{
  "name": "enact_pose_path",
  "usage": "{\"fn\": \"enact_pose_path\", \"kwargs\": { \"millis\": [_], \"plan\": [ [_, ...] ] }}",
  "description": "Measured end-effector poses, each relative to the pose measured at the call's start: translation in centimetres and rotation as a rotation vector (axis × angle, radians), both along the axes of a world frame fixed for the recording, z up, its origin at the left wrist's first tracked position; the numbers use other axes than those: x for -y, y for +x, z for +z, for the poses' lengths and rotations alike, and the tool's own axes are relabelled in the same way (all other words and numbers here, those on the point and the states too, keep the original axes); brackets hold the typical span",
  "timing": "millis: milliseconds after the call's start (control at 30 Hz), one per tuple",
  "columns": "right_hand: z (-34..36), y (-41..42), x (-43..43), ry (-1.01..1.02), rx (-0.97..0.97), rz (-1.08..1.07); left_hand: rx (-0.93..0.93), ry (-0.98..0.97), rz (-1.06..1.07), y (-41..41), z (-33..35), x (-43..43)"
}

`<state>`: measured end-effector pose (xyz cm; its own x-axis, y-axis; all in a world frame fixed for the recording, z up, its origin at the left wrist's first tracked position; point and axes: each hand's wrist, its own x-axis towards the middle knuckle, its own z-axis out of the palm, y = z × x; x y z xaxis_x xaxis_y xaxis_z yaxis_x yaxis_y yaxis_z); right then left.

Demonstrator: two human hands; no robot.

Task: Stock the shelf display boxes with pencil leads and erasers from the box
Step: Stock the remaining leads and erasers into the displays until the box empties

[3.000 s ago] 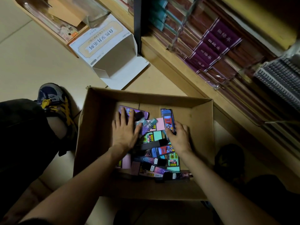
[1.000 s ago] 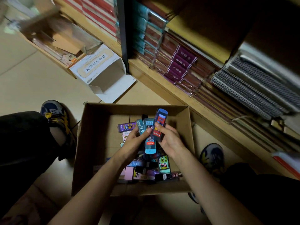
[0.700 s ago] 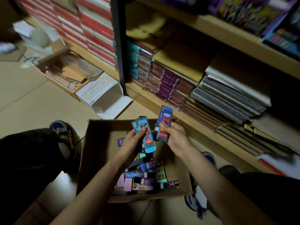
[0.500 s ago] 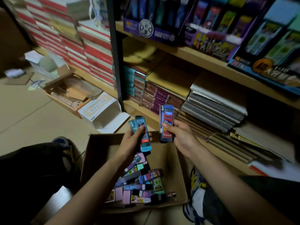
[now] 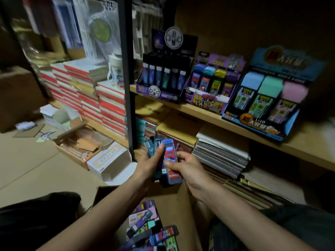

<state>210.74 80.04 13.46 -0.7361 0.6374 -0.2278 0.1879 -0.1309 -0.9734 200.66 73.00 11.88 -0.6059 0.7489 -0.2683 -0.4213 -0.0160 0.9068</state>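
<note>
Blue lead case (image 5: 170, 160) is up above the cardboard box (image 5: 174, 201), right hand (image 5: 186, 167) with its grip curled round the near end. Left hand (image 5: 148, 164) has its grip wrapped round a few teal cases (image 5: 150, 146) right beside it. More packs (image 5: 154, 232) lie in the box. Display boxes (image 5: 208, 100) sit on the shelf (image 5: 204, 113), far right.

Dim throughout, warm yellowish cast. Brightest on floor (image 5: 32, 169) at left; shelf recess (image 5: 253, 24) top right and lower corners near black. Heavy motion smear over hanging packets (image 5: 97, 33) upper left; print on display boxes (image 5: 257, 124) soft, unreadable. Wide-angle bowing at edges, shelf board (image 5: 208, 115) slanted. Sharpest mid-frame, on blue lead case (image 5: 170, 160) and teal lead cases (image 5: 149, 145) beside it.
</note>
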Motion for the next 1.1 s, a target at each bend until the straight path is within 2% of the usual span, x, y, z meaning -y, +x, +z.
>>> {"fn": "enact_pose_path", "kwargs": {
  "millis": [333, 567, 867, 1000, 1100],
  "plan": [
    [6.4, 0.9, -4.1, 0.134, 0.017, 0.046, -0.171, 0.053, -0.129, -1.6, 4.1, -2.6],
    [11.2, 0.8, -9.3, 0.334, -0.055, -0.103, -0.216, 0.186, -0.125, -3.4, 7.2, -5.2],
    [15.5, -5.7, -17.2, 0.712, -0.181, -0.458, -0.237, 0.193, 0.012, -7.3, 8.5, -5.2],
    [15.2, -8.1, -18.5, 1.019, -0.045, -0.463, -0.226, 0.187, 0.029, -8.0, 8.4, -4.5],
    [14.5, -8.8, -18.4, 1.096, -0.032, -0.429, -0.216, 0.191, 0.04, -8.2, 8.4, -4.0]
  ]
}}
